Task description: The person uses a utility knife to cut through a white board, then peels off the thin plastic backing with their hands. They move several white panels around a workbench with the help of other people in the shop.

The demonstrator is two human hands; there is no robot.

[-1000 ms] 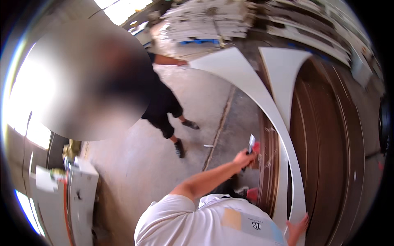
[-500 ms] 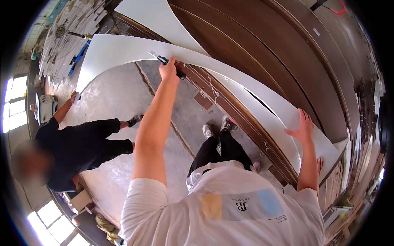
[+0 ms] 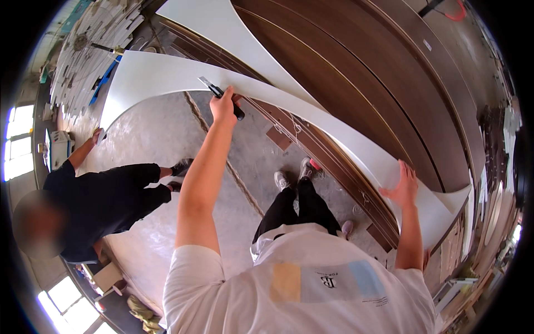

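A long, curved white panel (image 3: 161,72) spans the view from far left to near right. My left hand (image 3: 224,106) is closed around the black handle of a utility knife (image 3: 214,88), its blade out over the panel's inner edge. On the panel's right part lies my right hand (image 3: 404,186), open, with fingers and thumb spread on the surface. A co-worker's hand (image 3: 97,135) is at the panel's left end. At the near right, part of another hand (image 3: 426,259) shows by the panel's edge, mostly hidden by my right arm.
Behind the panel rest large brown curved boards (image 3: 334,72) and another white sheet (image 3: 208,19). A brown beam-like stack with loose string (image 3: 295,127) runs beneath. The co-worker (image 3: 105,195) stands at left in dark clothes. Piled strips (image 3: 498,222) line the right side.
The white panel has shifted toward me and a little left, uncovering more of the sheet behind it. Both my hands have come slightly nearer; the knife is still in my left hand.
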